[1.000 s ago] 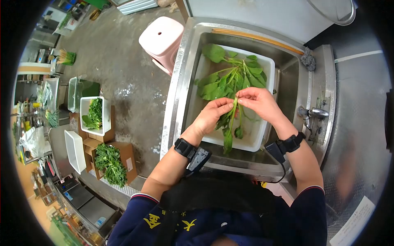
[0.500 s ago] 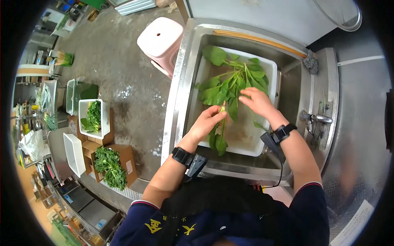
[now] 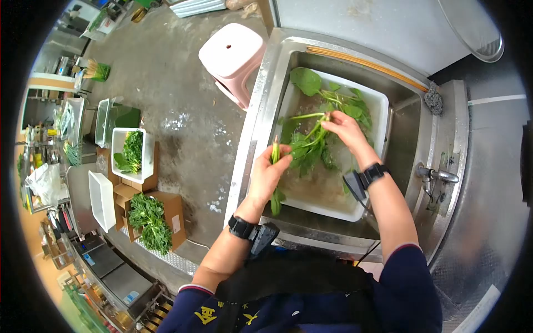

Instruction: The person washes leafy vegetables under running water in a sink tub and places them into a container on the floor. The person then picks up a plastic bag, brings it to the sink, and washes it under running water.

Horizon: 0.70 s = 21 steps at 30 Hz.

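Note:
My left hand [image 3: 269,169] is closed on the stems of a leafy green [image 3: 275,201], its root end up and its leaves hanging at the left rim of the white tub [image 3: 355,213]. Over the tub, my right hand [image 3: 347,130] pinches the root end of another leafy green [image 3: 311,145], whose leaves spread down and left over the murky water. More loose greens [image 3: 306,81] float at the tub's far side. The tub sits inside a steel sink [image 3: 404,119].
Wooden sticks [image 3: 366,65] lie along the sink's far edge, with a steel scourer [image 3: 433,100] at their end. A tap [image 3: 438,175] is at the right. Left stand a pink stool [image 3: 232,50], a tub of greens [image 3: 146,155] and a box of greens [image 3: 176,222].
My left hand has moved left with its green. My right hand, empty half a second ago, has taken hold of another green and lifted its root end. The view has shifted a little.

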Each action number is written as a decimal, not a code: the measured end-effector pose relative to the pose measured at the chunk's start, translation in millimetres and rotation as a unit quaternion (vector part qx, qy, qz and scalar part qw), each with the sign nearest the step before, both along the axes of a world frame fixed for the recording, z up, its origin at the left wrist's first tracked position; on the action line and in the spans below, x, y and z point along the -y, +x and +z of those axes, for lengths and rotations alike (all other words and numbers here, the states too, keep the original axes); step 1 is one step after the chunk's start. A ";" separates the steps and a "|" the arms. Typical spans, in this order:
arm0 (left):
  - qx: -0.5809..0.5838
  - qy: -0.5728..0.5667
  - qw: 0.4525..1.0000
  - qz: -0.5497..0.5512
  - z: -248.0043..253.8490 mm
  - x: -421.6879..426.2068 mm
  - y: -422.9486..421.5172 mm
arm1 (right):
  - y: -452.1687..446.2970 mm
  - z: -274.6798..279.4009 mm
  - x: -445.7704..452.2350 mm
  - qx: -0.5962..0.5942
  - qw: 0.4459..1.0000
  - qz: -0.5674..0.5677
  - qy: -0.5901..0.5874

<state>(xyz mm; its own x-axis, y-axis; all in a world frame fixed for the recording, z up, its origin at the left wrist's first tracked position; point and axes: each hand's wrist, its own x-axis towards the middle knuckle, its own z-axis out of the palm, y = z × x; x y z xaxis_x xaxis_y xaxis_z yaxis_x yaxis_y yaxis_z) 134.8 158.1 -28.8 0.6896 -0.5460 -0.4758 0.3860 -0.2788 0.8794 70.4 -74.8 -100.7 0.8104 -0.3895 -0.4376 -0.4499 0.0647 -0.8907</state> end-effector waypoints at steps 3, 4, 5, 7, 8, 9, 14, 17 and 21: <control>0.145 -0.018 0.989 -0.001 -4.6 19.8 -1.6 | -28.8 47.9 -6.3 0.019 0.996 0.064 -0.063; 0.186 -0.012 0.982 -0.042 -7.6 23.1 -0.5 | -35.2 64.3 -11.2 0.048 0.998 0.045 -0.013; 0.238 -0.043 0.968 -0.065 -10.9 30.6 -1.5 | -42.3 79.9 -15.3 0.073 0.996 0.024 0.038; 0.288 -0.071 0.949 -0.110 10.1 46.2 -8.9 | -51.1 104.9 -20.6 0.068 0.997 0.027 0.009; 0.247 -0.070 0.960 -0.114 10.1 51.4 -16.4 | -55.0 111.0 -22.8 0.080 0.996 0.025 0.028; 0.262 -0.051 0.952 -0.151 13.7 53.9 -20.5 | -58.0 115.9 -25.9 0.092 0.994 0.024 0.048; 0.028 -0.093 0.976 -0.196 12.1 59.1 -34.0 | -65.8 117.0 -39.6 0.069 0.995 -0.038 0.062; -0.139 -0.191 0.959 -0.158 -0.5 51.6 -23.7 | -67.6 123.1 -18.8 -0.011 0.992 -0.115 0.040; -0.205 -0.220 0.944 -0.135 4.2 40.3 -10.2 | -63.4 122.8 -4.7 -0.281 0.810 0.225 -0.464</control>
